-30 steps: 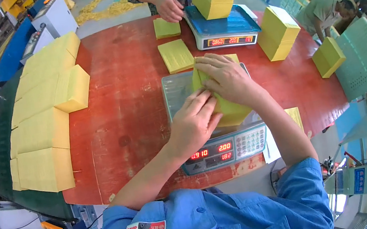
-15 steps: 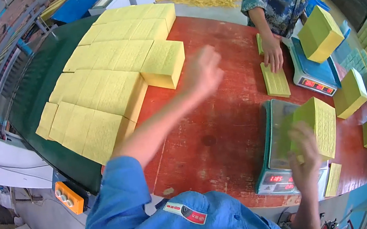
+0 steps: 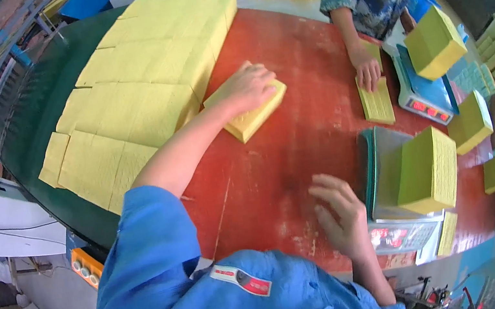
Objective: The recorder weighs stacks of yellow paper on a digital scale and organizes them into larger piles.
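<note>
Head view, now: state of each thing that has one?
Left hand, closed over yellow block
Yellow block, askew to the block rows
Block rows, packed side by side
Right hand, open, empty
Near scale, loaded, display lit
Far scale, loaded, display lit
Co-worker's hand, on thin yellow stack

The left arm (image 3: pixel 161 188) reaches forward, its bare forearm (image 3: pixel 184 148) slanting up and rightward out of a short blue sleeve (image 3: pixel 148 243). The left hand (image 3: pixel 248 91) is turned palm down, its fingers (image 3: pixel 260 79) bent in a grip; its thumb is hidden. The right forearm (image 3: pixel 375 281) rises steeply, nearer the body. The right hand (image 3: pixel 341 212) hangs free, loosely spread, its fingers (image 3: pixel 330 189) slightly curved and pointing up and leftward.
</note>
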`<move>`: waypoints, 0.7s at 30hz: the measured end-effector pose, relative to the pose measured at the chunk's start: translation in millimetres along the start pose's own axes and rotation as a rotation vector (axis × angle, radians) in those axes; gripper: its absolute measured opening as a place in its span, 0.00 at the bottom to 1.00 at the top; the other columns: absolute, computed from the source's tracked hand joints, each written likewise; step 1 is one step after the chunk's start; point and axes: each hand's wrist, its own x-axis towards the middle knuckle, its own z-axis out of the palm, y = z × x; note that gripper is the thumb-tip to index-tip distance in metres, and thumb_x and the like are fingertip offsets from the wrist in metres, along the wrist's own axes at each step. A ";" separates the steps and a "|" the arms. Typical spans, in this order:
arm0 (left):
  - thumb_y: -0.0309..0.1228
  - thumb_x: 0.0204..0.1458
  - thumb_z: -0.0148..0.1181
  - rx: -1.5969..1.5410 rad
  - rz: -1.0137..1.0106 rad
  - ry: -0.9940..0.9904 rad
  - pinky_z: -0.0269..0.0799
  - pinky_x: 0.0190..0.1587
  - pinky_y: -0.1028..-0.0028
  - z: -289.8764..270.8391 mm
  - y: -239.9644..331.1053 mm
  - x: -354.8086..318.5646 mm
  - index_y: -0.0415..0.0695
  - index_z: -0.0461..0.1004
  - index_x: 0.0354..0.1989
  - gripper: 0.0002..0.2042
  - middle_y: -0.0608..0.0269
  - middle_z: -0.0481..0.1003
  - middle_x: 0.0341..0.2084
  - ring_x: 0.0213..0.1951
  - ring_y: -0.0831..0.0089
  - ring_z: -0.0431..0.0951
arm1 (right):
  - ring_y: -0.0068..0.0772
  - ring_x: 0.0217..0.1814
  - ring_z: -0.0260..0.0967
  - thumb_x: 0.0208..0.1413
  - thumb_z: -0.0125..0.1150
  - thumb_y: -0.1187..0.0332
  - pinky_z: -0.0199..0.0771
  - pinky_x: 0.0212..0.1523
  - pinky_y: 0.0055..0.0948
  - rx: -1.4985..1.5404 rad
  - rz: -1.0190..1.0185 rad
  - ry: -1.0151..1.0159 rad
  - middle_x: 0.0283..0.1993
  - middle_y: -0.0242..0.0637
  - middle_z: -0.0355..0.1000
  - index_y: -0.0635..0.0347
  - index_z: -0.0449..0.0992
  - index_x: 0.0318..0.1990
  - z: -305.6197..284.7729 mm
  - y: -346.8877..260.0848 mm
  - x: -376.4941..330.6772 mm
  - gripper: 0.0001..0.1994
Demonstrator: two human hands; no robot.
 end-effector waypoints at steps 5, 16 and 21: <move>0.33 0.46 0.63 -0.496 0.405 -0.253 0.65 0.60 0.56 -40.3 166.8 -81.9 0.40 0.76 0.43 0.16 0.51 0.74 0.48 0.54 0.53 0.72 | 0.54 0.58 0.68 0.50 0.61 0.75 0.70 0.57 0.43 0.043 -0.094 0.043 0.53 0.51 0.72 0.64 0.75 0.48 10.5 16.9 38.1 0.15; 0.30 0.54 0.58 -0.389 -0.268 0.282 0.68 0.58 0.59 -22.6 280.3 -217.8 0.38 0.73 0.51 0.17 0.54 0.73 0.52 0.56 0.57 0.73 | 0.43 0.51 0.73 0.54 0.63 0.55 0.72 0.53 0.39 -0.174 0.046 -0.421 0.50 0.47 0.75 0.61 0.73 0.55 51.7 103.2 140.2 0.25; 0.40 0.60 0.55 -1.721 -1.220 0.853 0.74 0.49 0.63 29.5 308.4 -247.0 0.42 0.71 0.48 0.15 0.57 0.74 0.44 0.48 0.62 0.76 | 0.30 0.46 0.75 0.54 0.64 0.52 0.73 0.49 0.32 0.292 0.285 -0.794 0.45 0.39 0.79 0.63 0.76 0.51 50.7 129.7 148.7 0.25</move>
